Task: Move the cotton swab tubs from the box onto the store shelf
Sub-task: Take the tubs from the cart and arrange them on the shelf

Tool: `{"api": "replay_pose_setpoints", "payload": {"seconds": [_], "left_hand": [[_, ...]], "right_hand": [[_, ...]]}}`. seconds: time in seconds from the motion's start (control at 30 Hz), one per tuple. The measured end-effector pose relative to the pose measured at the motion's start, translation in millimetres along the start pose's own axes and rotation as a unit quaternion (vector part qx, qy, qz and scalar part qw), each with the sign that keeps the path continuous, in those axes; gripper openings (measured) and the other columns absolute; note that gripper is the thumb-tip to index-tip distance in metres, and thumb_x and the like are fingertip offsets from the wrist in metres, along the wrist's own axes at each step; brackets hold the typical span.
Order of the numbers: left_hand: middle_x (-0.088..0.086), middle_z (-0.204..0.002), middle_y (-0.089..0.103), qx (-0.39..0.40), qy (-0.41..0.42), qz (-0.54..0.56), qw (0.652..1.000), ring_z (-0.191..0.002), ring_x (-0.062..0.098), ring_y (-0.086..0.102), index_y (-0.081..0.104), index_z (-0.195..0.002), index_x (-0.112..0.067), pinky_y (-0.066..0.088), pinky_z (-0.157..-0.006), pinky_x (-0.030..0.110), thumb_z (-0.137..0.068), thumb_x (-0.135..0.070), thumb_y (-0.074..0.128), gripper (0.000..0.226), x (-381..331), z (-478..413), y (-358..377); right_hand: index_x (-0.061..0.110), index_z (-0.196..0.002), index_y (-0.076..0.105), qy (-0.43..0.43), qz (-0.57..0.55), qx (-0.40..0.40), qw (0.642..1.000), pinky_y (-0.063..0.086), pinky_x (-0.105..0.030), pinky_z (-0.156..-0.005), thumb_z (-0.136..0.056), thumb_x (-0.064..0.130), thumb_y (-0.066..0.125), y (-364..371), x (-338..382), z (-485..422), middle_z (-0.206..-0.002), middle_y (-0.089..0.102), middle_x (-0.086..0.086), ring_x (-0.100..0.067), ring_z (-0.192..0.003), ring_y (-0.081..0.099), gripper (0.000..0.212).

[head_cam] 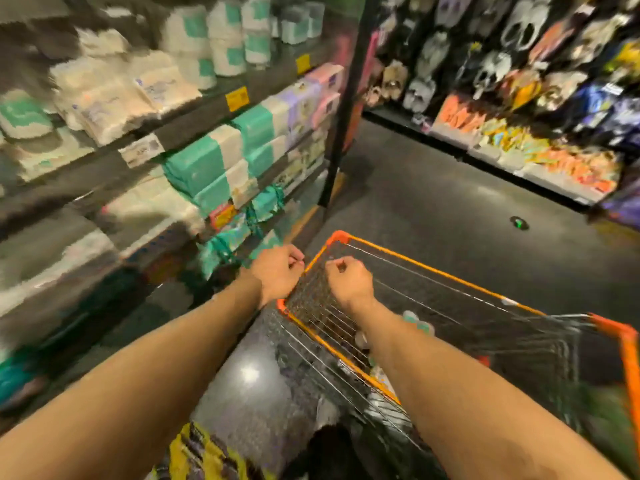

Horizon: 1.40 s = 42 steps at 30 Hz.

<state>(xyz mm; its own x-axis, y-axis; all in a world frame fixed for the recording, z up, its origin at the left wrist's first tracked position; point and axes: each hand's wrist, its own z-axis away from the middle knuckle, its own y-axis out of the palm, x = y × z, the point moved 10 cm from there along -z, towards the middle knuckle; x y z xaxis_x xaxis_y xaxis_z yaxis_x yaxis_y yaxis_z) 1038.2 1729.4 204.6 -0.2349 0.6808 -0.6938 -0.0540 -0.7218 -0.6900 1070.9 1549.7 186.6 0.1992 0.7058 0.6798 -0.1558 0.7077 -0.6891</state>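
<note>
**Head view, store aisle.** Both forearms reach forward over a wire shopping cart (337, 237) with an orange rim.

- **Left hand** (277, 271): fingers curled tight, knuckles up, just outside the cart's left rim near its far left corner. Whether they clasp the rim or anything else cannot be told.
- **Right hand** (349, 282): fingers clenched into a fist above the basket's interior, close to the left rim, with nothing visible in them. The two hands lie near each other, not touching.
- **Cotton swab tubs** (417, 323): pale round shapes with teal marks lie low inside the cart, just beyond the right forearm and partly hidden by it. Blur prevents a count, and the box cannot be made out.
- **Store shelf** (194, 123): dark tiers along the left side, beside the cart, stacked with teal-and-white packs (207, 164) and pale bundles. Yellow price labels (237, 98) sit on the tier edges.
- **Surroundings**: the dark glossy floor (450, 209) carries a small green-lit object (519, 223) ahead of the cart. A display of masks (485, 64) and bright packets fills the far right wall
</note>
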Motion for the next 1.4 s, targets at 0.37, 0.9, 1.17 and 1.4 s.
{"api": "replay_pose_setpoints", "payload": {"seconds": [0.37,0.9,1.17,1.4], "left_hand": [[0.002,-0.116,0.072,0.214,-0.015,-0.064,0.975,-0.108,0.023,0.067,0.067,-0.121,-0.021,0.05,-0.097,0.03,-0.097,-0.025,0.059,0.026,-43,-91,271],[0.009,-0.162,0.022,0.371,0.114,-0.427,0.817,-0.144,0.039,0.031,0.008,-0.156,-0.035,0.046,-0.105,0.054,-0.088,-0.005,0.061,0.091,43,-183,549],[0.01,-0.144,0.045,0.348,0.184,-0.453,0.8,-0.122,0.034,0.056,0.024,-0.146,-0.026,0.052,-0.099,0.049,-0.083,-0.007,0.07,0.08,74,-197,603],[0.004,-0.116,0.056,0.322,-0.03,-0.296,0.899,-0.112,0.025,0.053,0.032,-0.133,-0.022,0.052,-0.099,0.043,-0.077,-0.025,0.081,0.074,93,-197,531]], "right_hand": [[0.021,-0.099,0.07,0.239,-0.037,0.015,0.97,0.057,-0.039,-0.084,-0.092,0.038,0.057,-59,-299,-82,-0.097,0.076,-0.012,-0.035,-0.097,0.07,0.023],[0.01,-0.142,0.042,0.155,0.266,0.221,0.925,0.054,-0.037,-0.077,-0.097,0.03,0.06,85,-479,-163,-0.132,0.055,-0.011,-0.031,-0.104,0.065,0.053],[0.004,-0.137,0.046,0.197,0.264,0.205,0.922,0.044,-0.041,-0.092,-0.105,0.02,0.047,144,-523,-190,-0.135,0.053,-0.015,-0.034,-0.119,0.054,0.036],[0.013,-0.142,0.035,0.198,0.254,0.217,0.921,0.058,-0.034,-0.068,-0.087,0.052,0.073,119,-488,-186,-0.123,0.052,-0.011,-0.027,-0.091,0.067,0.078]]}}
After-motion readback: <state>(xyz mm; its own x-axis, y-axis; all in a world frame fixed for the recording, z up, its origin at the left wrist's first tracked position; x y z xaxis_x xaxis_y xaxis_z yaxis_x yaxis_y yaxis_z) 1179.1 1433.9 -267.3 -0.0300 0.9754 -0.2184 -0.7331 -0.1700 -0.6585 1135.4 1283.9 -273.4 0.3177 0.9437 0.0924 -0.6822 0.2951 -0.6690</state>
